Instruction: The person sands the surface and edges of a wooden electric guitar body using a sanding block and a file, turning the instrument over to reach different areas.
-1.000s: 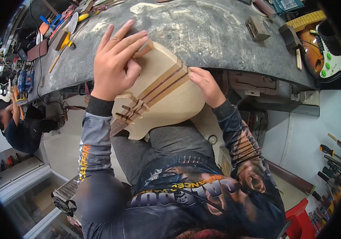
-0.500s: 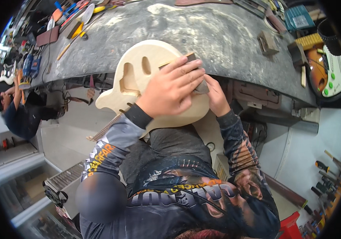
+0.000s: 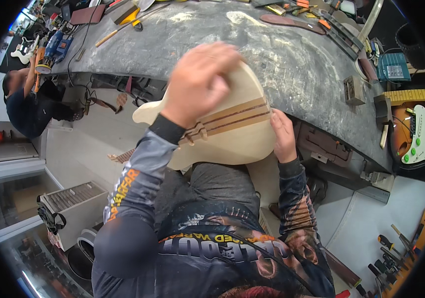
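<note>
An unfinished pale wooden guitar body (image 3: 242, 141) lies tilted across my lap, against the bench edge. A brown band with two dark stripes crosses its middle. Part of its fretted neck (image 3: 122, 157) shows past my left sleeve. Over the body's upper part is my left hand (image 3: 200, 82), its fingers smeared by motion; anything beneath the palm is hidden. My right hand (image 3: 284, 135) grips the body's right edge, fingers along the rim.
The grey workbench (image 3: 302, 74) carries a yellow-handled brush (image 3: 132, 19), a wooden block (image 3: 354, 91) and several clamps (image 3: 339, 37). A sunburst guitar (image 3: 416, 134) stands at the right. On the far left another person (image 3: 29, 107) crouches near a blue power tool (image 3: 52, 47). Hand tools hang lower right.
My left hand has moved up and left, off the body's middle, baring the striped band. The sanding block seen under it is out of sight. My right hand has shifted down and right onto the rim.
</note>
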Demonstrator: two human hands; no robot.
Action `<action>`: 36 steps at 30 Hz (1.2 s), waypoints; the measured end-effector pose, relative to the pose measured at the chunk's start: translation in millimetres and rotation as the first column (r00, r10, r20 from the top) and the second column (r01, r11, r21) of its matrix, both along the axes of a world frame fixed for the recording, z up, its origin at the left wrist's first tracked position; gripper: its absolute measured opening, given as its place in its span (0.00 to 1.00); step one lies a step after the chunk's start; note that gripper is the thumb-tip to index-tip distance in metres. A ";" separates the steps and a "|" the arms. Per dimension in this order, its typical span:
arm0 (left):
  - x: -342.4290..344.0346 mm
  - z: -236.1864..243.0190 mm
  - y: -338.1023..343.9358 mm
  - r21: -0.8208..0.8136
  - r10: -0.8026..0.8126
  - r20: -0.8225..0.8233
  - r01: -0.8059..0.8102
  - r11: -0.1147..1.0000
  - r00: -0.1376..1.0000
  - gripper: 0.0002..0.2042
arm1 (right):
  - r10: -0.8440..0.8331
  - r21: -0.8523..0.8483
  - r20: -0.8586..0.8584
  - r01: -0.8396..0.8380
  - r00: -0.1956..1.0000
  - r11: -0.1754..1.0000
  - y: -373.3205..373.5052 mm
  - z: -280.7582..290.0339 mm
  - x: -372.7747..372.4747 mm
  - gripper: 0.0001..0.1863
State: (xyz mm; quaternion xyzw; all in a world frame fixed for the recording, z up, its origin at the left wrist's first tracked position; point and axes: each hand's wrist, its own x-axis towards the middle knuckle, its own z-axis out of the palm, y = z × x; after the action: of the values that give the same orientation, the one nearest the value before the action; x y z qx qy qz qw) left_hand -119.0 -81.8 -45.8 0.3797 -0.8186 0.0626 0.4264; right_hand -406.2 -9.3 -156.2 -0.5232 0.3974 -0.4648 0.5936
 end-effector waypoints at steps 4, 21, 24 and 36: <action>25.0 -20.7 19.9 0.451 0.350 -0.283 -0.198 0.870 0.893 0.24 | 0.018 -0.027 0.007 -0.018 1.000 0.999 -3.4 -5.4 10.0 0.25; 0.5 -12.5 14.6 0.157 0.247 -0.052 -0.236 0.959 0.968 0.25 | -0.045 -0.018 0.009 0.045 0.999 0.999 0.3 -17.2 5.4 0.29; 28.2 -33.7 18.1 0.277 0.429 -0.228 -0.364 0.889 0.874 0.26 | -0.034 -0.019 -0.007 0.034 0.999 0.999 -0.4 -7.8 8.0 0.29; -31.1 -1.2 -1.1 0.108 -0.044 0.056 0.038 0.993 0.997 0.31 | -0.013 -0.037 0.008 0.013 1.000 0.999 -2.0 -18.9 1.0 0.29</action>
State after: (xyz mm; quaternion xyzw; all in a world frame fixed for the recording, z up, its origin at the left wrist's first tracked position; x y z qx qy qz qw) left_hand -150.1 -83.0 -47.0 0.3831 -0.8405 0.0207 0.3826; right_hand -405.2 -11.3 -175.1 -0.5297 0.3898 -0.4780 0.5822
